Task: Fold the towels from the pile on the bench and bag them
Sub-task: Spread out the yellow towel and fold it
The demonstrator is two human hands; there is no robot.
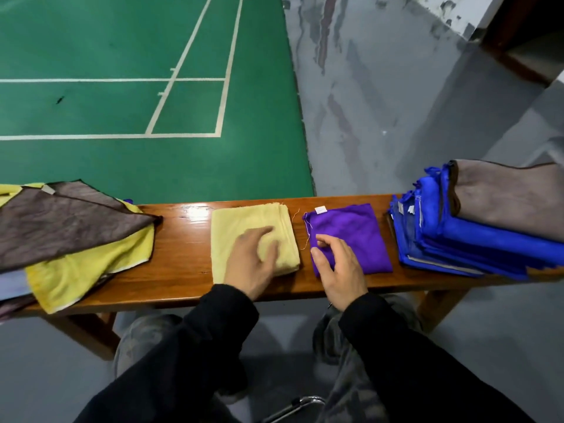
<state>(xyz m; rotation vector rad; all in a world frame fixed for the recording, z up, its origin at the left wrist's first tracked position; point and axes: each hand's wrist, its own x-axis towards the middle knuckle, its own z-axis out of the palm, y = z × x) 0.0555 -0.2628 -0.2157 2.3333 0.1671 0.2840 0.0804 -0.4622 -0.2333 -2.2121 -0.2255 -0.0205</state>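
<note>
One bench [183, 239]. Two folded towels mid-bench: one yellow towel [244, 221], one purple towel [357, 230]. Left end: one loose pile [70, 236], at least one brown and one yellow cloth. Right end: one stack [476, 233], several blue, one grey on top; exact count unclear. Two hands.

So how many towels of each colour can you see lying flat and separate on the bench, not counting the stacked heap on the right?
Pale yellow, folded: 1
Purple, folded: 1
Bright yellow, loose: 1
Brown, loose: 1
Total: 4
</note>
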